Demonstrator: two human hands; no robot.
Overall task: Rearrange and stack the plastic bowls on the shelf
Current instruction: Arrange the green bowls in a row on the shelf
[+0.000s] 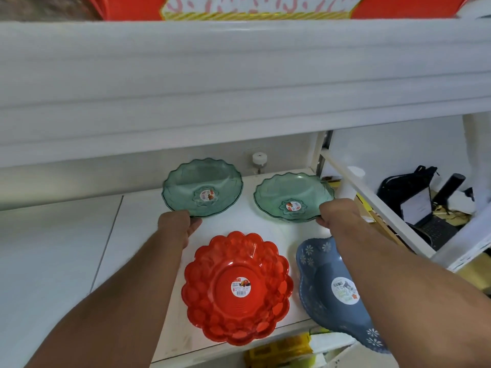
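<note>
Plainly, the white shelf (138, 235) carries four bowls spread flat, none stacked yet. Largest, the red bowl (237, 288) sits at six o'clock near the front edge; the blue flowered bowl (326, 288) at four o'clock overhangs that edge, partly under the right forearm. Behind, the left green bowl (202, 187) lies at eleven o'clock and the right green bowl (293, 197) at one o'clock (a matching pair, so likely to nest). Each is pinched at its near rim: the left hand (176, 225) has its grip closed on the left one, the right hand (336, 213) on the right, probably to lift one onto the other
</note>
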